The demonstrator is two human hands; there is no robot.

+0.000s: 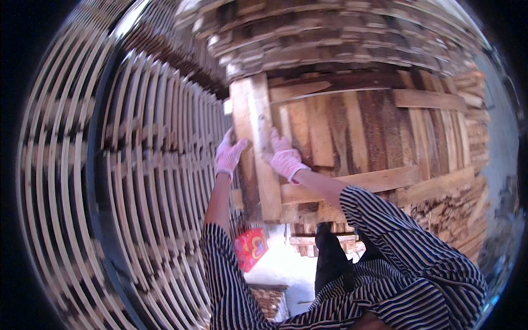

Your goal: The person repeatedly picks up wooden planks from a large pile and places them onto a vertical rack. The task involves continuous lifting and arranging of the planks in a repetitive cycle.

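My two hands wear pink and white knit gloves and are spread around the left end of a layer of wooden boards. At the outer left edge of the boards is my left hand, its thumb held apart from its fingers and pointing over the wood. My right hand touches the right side of a pale plank, fingers stretched out. This plank lies lengthwise, pointing away from me, beside another light board. To the right, brown and tan boards lie side by side, with crosspieces over them.
Tall racks of thin stacked slats rise close on my left, with a dark post between them. More layered wood stands behind the boards. A red patterned item lies low near my left sleeve. Loose wood pieces are piled at right.
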